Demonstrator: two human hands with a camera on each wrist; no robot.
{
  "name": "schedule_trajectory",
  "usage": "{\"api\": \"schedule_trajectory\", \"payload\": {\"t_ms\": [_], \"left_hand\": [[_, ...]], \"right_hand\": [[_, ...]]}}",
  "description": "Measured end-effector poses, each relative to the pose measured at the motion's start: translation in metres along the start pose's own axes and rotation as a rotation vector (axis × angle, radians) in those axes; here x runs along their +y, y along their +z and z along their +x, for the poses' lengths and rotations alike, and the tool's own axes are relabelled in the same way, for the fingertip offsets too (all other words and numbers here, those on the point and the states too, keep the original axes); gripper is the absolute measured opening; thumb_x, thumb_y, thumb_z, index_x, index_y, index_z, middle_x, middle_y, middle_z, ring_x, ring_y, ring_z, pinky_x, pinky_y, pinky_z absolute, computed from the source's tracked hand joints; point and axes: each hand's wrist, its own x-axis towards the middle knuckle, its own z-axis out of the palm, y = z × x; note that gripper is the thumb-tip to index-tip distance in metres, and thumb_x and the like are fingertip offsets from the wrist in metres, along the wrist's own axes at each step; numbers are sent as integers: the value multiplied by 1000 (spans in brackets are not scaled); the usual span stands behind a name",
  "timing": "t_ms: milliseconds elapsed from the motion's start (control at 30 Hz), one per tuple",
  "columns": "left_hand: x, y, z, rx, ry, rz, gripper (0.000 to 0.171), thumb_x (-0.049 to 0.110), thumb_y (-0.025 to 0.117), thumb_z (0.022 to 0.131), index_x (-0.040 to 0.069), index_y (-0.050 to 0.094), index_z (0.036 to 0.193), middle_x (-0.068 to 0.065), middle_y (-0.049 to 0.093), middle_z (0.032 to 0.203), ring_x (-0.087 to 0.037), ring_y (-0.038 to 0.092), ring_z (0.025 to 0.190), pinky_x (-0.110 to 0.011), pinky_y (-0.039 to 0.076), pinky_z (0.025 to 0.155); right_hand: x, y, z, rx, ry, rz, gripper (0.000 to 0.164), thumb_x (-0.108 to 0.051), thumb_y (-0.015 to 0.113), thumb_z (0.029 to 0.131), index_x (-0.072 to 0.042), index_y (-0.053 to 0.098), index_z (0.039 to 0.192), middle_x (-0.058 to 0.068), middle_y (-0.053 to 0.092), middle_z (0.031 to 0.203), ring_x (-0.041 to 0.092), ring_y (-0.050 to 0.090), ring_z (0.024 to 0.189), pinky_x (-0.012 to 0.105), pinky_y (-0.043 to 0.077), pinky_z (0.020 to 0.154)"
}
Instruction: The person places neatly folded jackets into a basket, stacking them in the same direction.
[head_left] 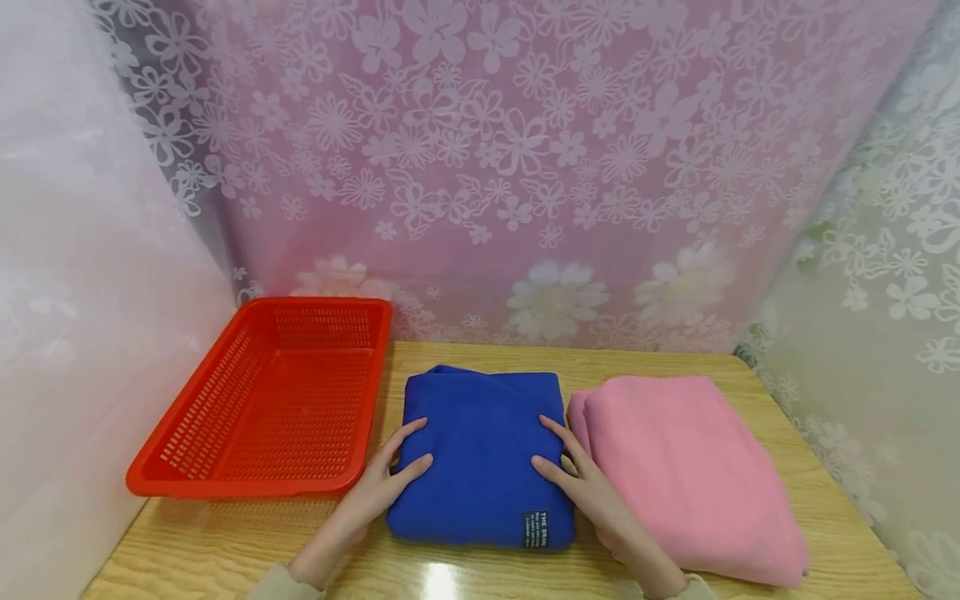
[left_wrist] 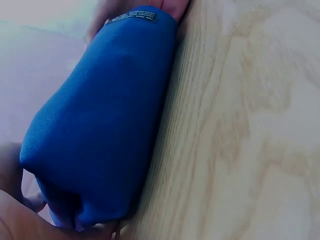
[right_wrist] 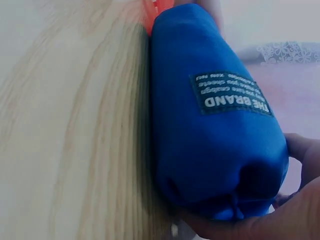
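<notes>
A folded blue garment (head_left: 480,458) lies on the wooden table, a dark label (right_wrist: 232,93) reading "THE BRAND" near its front right corner. My left hand (head_left: 378,487) grips its left side, thumb and a finger on top; in the left wrist view more fingers reach its lower edge. Opposite, my right hand (head_left: 592,492) holds the right side the same way, and the right wrist view has a finger (right_wrist: 225,229) tucked at the bottom edge. Beside my right hand rests a folded pink garment (head_left: 690,475).
A red plastic basket (head_left: 367,400) with slotted walls stands on the left of the table (head_left: 480,579), nothing in it. Pink floral sheeting (head_left: 480,167) hangs behind the table, and pale sheeting closes in both sides.
</notes>
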Motion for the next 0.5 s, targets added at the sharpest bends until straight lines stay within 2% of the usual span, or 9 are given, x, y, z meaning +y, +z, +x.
{"api": "schedule_trajectory", "payload": {"t_ms": [200,333,500], "left_hand": [[1,2,2,29,-12,-102,59,28,67,99,25,44,153,-22,48,145,-33,59,118,-49,53,95],[5,5,1,46,2,-160,57,23,69,98,26,47,151,-22,51,142,-33,63,114,-48,55,91],[14,10,-5,66,28,-168,58,22,72,96,26,49,150,-21,54,140,-31,67,107,-47,58,85]], "right_hand": [[-2,2,1,10,-17,59,58,-42,59,102,-36,37,155,12,18,167,40,29,149,61,26,118],[-6,0,-2,23,-21,99,58,-40,58,103,-29,38,156,13,13,168,40,19,152,63,16,120],[-14,-6,-9,20,-5,129,57,-39,59,102,-32,38,155,9,10,169,37,15,154,63,14,121]]}}
